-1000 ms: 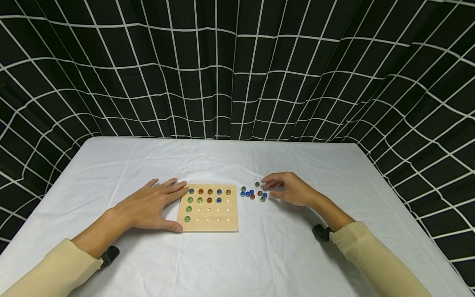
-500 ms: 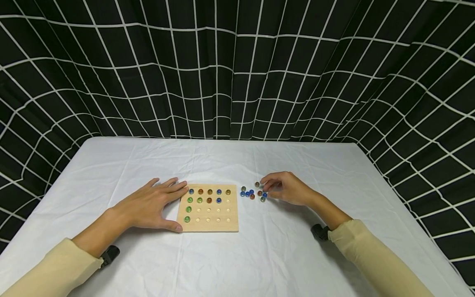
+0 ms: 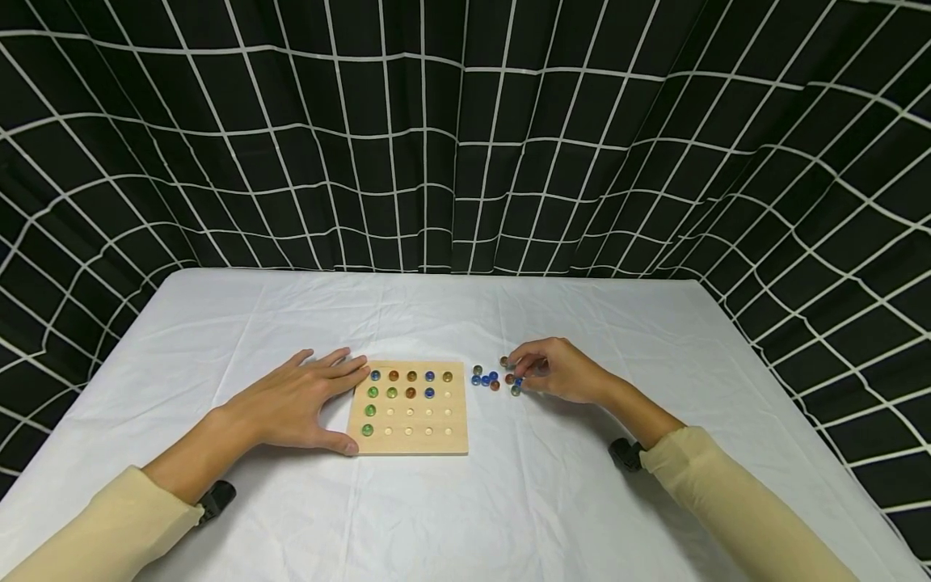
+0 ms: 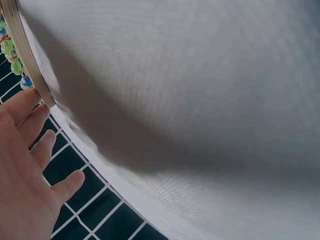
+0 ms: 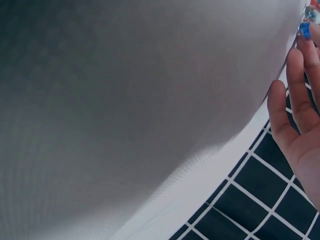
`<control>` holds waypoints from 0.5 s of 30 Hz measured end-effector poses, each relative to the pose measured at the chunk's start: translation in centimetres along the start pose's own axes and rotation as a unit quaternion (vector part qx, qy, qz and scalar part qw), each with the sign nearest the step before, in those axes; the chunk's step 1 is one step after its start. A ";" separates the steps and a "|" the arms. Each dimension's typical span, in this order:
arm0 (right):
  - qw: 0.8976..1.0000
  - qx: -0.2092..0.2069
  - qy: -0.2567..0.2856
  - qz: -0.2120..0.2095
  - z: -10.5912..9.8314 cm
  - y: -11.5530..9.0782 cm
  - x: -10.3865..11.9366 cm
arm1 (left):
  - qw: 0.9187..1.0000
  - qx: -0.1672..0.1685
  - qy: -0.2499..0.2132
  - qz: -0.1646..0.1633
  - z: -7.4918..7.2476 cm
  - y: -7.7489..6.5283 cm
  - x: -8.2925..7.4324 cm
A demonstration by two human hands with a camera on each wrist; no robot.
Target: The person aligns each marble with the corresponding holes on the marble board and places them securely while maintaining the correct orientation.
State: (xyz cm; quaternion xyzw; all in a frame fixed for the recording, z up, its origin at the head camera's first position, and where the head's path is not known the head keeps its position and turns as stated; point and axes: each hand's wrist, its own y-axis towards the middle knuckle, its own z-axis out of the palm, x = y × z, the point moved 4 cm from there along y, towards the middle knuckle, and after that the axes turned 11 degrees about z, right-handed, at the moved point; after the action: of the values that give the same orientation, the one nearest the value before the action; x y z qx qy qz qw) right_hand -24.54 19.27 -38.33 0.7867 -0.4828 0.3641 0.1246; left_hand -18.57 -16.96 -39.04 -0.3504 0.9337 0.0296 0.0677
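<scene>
A square wooden board (image 3: pixel 425 424) with a grid of holes lies on the white table; several glass marbles (image 3: pixel 402 377) fill its far rows and left column. My left hand (image 3: pixel 330 404) rests flat on the cloth, fingers straight, touching the board's left edge (image 4: pixel 30 60). Right of the board lies a cluster of several loose marbles (image 3: pixel 486 378). My right hand (image 3: pixel 525 373) reaches into that cluster with curled fingers, thumb and forefinger closing on a blue marble (image 3: pixel 519 381). In the right wrist view, the blue marble (image 5: pixel 304 29) sits at a fingertip.
A white cloth (image 3: pixel 465 509) covers the table, with bare cloth in front of and behind the board. A black curtain with a white grid (image 3: pixel 465 162) hangs close behind and at both sides of the table.
My right hand has slid a little left, and its fingers have curled onto the blue marble at the cluster's right end. The left hand and board are still.
</scene>
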 end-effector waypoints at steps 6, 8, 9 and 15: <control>1.000 0.002 0.003 0.002 0.0 0.0 -0.1 | 1.000 -0.002 0.004 0.003 -0.1 0.0 0.0; 1.000 0.004 0.007 0.002 0.0 0.0 -0.1 | 1.000 -0.002 0.007 0.004 -0.1 0.0 0.0; 1.000 0.004 0.010 0.004 0.0 0.0 -0.1 | 1.000 -0.002 0.008 0.004 -0.1 0.0 0.0; 1.000 -0.001 0.026 -0.002 -0.3 -0.1 0.0 | 1.000 -0.002 0.019 0.007 -0.1 0.0 0.0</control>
State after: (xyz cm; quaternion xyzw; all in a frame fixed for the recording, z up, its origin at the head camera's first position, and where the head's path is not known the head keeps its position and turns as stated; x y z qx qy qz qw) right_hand -24.61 19.43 -38.08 0.7778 -0.4782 0.3836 0.1387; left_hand -18.56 -16.96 -38.94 -0.3446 0.9371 0.0249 0.0490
